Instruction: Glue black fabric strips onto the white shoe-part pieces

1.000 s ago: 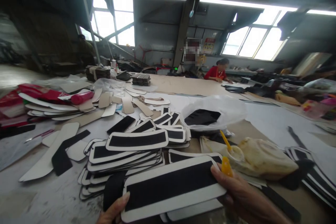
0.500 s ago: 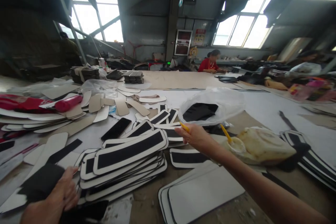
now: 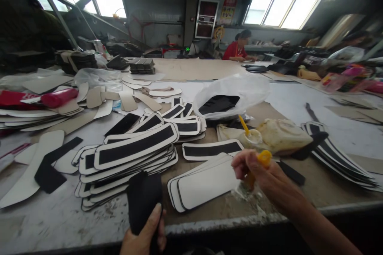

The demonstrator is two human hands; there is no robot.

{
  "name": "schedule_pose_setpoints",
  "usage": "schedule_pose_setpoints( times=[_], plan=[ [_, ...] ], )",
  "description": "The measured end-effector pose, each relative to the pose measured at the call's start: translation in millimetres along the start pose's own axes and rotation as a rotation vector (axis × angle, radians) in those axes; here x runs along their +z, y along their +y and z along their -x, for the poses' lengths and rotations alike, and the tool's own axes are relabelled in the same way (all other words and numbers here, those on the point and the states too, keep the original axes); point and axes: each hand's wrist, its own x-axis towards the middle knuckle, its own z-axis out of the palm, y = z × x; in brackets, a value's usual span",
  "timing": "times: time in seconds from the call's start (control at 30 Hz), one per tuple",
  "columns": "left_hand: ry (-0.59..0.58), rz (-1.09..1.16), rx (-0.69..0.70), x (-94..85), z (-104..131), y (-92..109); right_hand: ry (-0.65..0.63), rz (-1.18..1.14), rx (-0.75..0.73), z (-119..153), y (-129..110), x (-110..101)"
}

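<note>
Many rounded white panels with black strips, seemingly finished, lie stacked beyond the left fingers, which pinch a flexible black piece, while several plain-faced white panels, perhaps unfinished, lie beside the right fingers, curled around a yellow plastic handle.

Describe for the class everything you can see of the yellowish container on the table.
The yellowish container looks like stained, cloudy plastic, its surface uneven. It lies low on the brown sheet. Toward its left is a round opening or cup with whitish matter, where a yellow stick leans. A black piece seems to touch its right end.
</note>
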Motion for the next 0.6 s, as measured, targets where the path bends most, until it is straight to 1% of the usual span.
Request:
schedule_pose_setpoints(
  times=[0.07, 0.13, 0.2, 0.23, 0.27, 0.3, 0.4, 0.5, 0.6],
  plan=[
    [0.033, -0.016, 0.055, 11.7, -1, -6, 0.076, 0.031, -0.036, 5, 5, 2],
    [0.108, -0.098, 0.078, 20.1, -2, -6, 0.099, 0.017, -0.002, 7, 9, 8],
    [0.182, -0.250, 0.095, 24.9, -3, -3, 0.106, -0.099, 0.047, 6, 14, 20],
    [0.186, -0.327, 0.102, 26.0, -4, -1, 0.102, -0.175, 0.061, 5, 16, 28],
    [0.154, -0.383, 0.105, 26.2, -6, 0, 0.094, -0.248, 0.064, 4, 18, 35],
    [0.098, -0.408, 0.101, 25.9, -8, 0, 0.078, -0.313, 0.063, 2, 21, 43],
    [-0.068, -0.387, 0.054, 23.7, -18, -1, 0.007, -0.442, 0.080, -3, 28, 63],
    [-0.108, -0.386, 0.030, 23.8, -24, -1, 0.000, -0.453, 0.133, -6, 35, 73],
    [-0.102, -0.365, 0.016, 28.0, -26, 3, 0.011, -0.413, 0.165, -7, 36, 75]
  ],
)
